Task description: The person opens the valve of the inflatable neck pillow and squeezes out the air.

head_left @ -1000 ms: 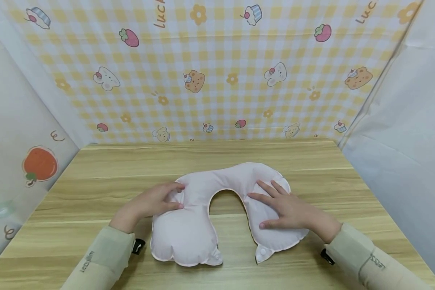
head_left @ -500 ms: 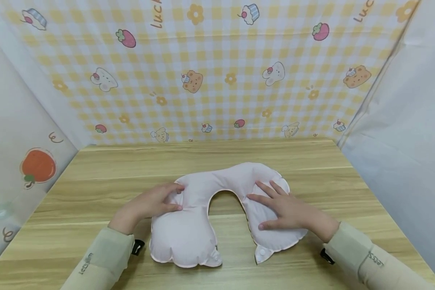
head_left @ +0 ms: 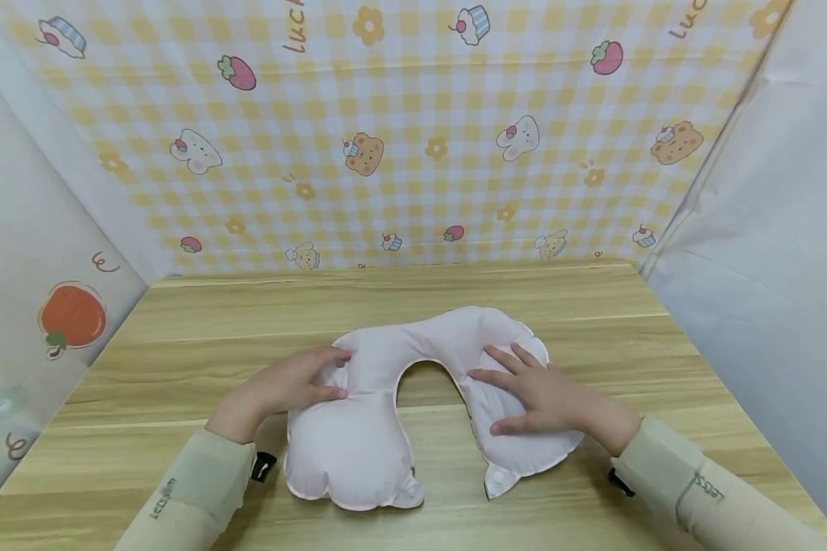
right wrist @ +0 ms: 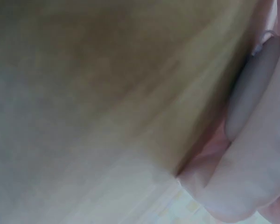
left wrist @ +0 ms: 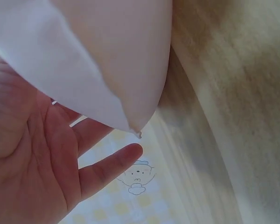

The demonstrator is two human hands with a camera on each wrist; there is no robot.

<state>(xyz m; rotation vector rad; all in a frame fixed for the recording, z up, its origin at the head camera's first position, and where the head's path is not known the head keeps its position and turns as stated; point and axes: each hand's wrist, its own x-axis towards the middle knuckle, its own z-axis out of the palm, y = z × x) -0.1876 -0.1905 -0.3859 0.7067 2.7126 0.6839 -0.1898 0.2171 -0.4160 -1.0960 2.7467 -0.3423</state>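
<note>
A pale pink inflated U-shaped neck pillow [head_left: 348, 451] lies on the wooden table, its gap toward the person. At each end is a small tab with a snap button [head_left: 500, 480]. My left hand [head_left: 292, 386] rests on the pillow's left outer edge, thumb and fingertips on top. In the left wrist view its fingers [left wrist: 109, 170] are extended beside the pillow's seamed edge. Spread over the right arm of the pillow, my right hand [head_left: 544, 394] lies with fingers straight. The right wrist view shows the puffy pillow side [right wrist: 256, 163] close up, with most of that hand hidden.
The wood-grain table [head_left: 179, 329] meets a yellow checked cloth backdrop [head_left: 413, 191] at its far edge. White cloth walls [head_left: 765, 252] stand on both sides. Small black pieces [head_left: 263, 467] show under both wrists.
Both hands and the pillow stay in nearly the same place. The head view has shifted very slightly.
</note>
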